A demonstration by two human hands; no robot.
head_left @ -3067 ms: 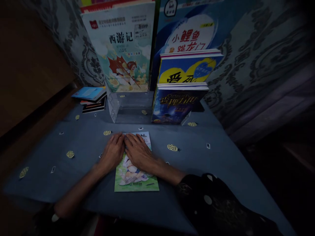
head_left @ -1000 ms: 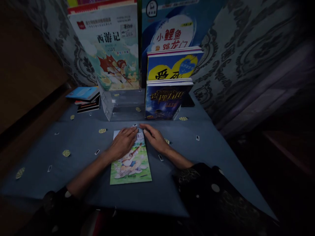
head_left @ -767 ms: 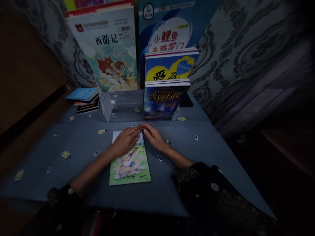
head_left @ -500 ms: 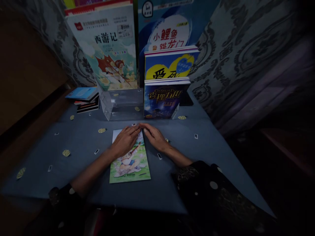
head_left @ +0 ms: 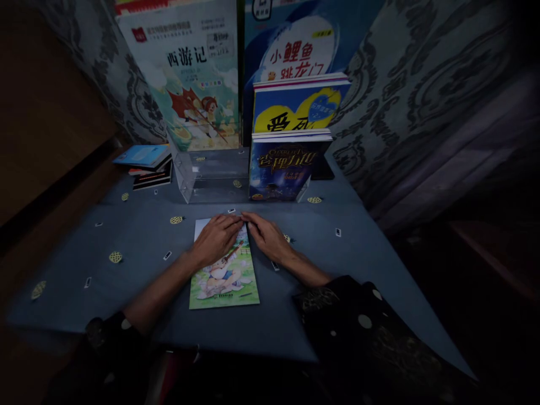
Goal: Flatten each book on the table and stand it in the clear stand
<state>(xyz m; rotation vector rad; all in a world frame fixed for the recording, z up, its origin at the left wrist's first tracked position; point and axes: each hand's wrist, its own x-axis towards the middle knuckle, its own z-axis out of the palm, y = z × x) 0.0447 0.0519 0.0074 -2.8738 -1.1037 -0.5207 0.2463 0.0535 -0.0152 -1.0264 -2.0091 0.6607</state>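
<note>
A thin picture book (head_left: 228,284) lies closed and face up on the blue tablecloth, its cover showing a seated figure on green grass with a stringed instrument. Across the upper part of the cover rests my left hand (head_left: 218,239), flat, with its fingers pointing to the top right corner. My right hand (head_left: 266,235) is beside that corner, fingers stretched out and their tips touching the book's edge close to the left fingertips. Whether the right fingertips pinch a page or the cover is too dark and small to tell.
Behind the book stands a clear acrylic rack (head_left: 211,191). It bears a book with a caped figure (head_left: 202,84), a large blue book (head_left: 312,48), a blue-and-yellow book (head_left: 291,107) and a dark blue book (head_left: 282,169). A small book stack (head_left: 147,163) lies back left.
The view has shifted slightly, so the table and rack sit a little differently in the picture. Both hands keep nearly the same place on the picture book.
</note>
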